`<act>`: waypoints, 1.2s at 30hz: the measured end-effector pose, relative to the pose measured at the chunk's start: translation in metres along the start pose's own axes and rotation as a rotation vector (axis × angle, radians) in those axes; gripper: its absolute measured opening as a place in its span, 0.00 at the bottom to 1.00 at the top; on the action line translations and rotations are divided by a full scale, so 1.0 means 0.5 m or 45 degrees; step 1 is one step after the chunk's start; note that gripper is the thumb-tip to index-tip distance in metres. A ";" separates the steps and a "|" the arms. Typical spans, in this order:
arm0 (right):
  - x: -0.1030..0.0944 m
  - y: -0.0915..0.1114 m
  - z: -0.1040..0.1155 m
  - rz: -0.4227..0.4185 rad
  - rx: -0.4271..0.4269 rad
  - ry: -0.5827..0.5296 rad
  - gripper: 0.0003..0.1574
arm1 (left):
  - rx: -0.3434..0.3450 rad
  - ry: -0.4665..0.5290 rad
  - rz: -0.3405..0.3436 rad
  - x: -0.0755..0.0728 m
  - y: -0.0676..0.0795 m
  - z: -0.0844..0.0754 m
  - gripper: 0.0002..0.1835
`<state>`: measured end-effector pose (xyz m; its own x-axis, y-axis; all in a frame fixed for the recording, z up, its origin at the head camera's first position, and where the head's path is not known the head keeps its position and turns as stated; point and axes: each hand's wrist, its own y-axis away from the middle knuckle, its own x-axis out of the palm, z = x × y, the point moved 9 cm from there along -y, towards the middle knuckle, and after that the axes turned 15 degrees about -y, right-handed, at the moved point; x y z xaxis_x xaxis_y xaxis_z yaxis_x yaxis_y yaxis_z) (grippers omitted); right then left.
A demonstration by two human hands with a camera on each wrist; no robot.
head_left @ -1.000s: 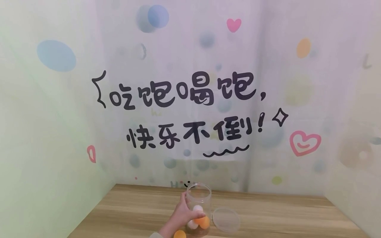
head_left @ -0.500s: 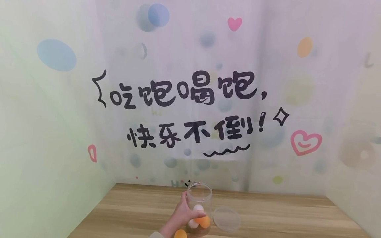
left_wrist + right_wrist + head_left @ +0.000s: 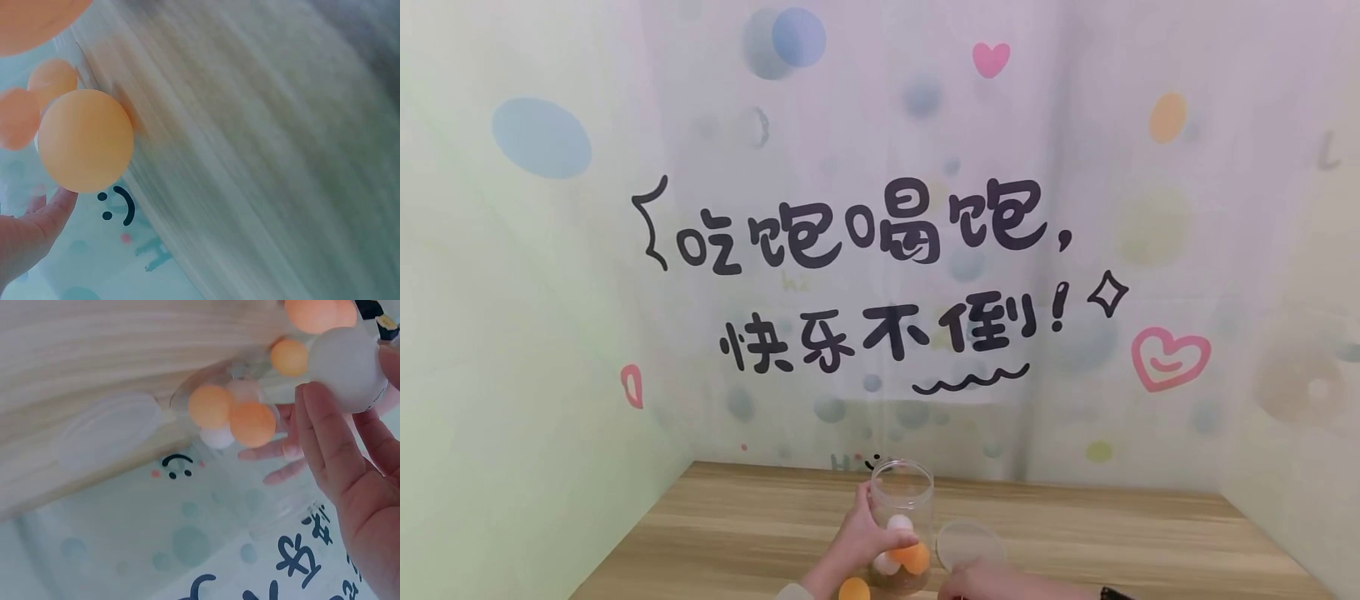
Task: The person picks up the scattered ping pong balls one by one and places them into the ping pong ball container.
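Observation:
In the head view, my left hand (image 3: 859,540) grips the side of a clear plastic jar (image 3: 917,508), which stands upright without its lid. Orange and white ping-pong balls (image 3: 253,424) lie inside at the bottom. My right hand (image 3: 992,581) has come in at the bottom edge, right of the jar. The right wrist view shows that hand (image 3: 356,487) pinching a white ping-pong ball (image 3: 344,369) between thumb and fingers. Close to the left wrist camera are loose orange balls, the nearest whole one (image 3: 86,140) in front of my left fingers (image 3: 44,228).
A round translucent lid (image 3: 972,542) lies on the wooden table (image 3: 1112,533) right of the jar. An orange ball (image 3: 853,589) sits on the table below my left wrist. Behind the table rises a printed curtain (image 3: 880,275), with pale side walls.
My right hand has entered the head view from the lower right, now overlapping the lid's near edge. My left hand and the jar have stayed where they were.

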<state>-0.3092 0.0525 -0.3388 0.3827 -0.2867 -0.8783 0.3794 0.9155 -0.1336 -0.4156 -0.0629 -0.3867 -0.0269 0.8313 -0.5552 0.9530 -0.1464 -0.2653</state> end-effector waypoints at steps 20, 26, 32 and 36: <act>-0.121 -0.027 -0.008 -0.199 0.182 -0.010 0.12 | 0.011 -0.013 -0.018 0.003 -0.002 0.000 0.50; -0.150 -0.040 -0.033 -0.274 0.282 -0.068 0.11 | 0.011 -0.003 0.000 0.005 -0.005 0.004 0.51; -0.177 -0.055 -0.044 -0.352 0.322 -0.160 0.12 | 0.009 0.003 0.015 0.006 -0.006 0.006 0.51; -0.193 -0.068 -0.047 -0.415 0.297 -0.153 0.12 | 0.013 0.016 0.019 0.005 -0.004 0.005 0.49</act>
<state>-0.3789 0.0559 -0.2603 0.3014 -0.5947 -0.7453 0.6724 0.6868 -0.2761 -0.4183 -0.0617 -0.3894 -0.0084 0.8357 -0.5491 0.9500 -0.1647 -0.2653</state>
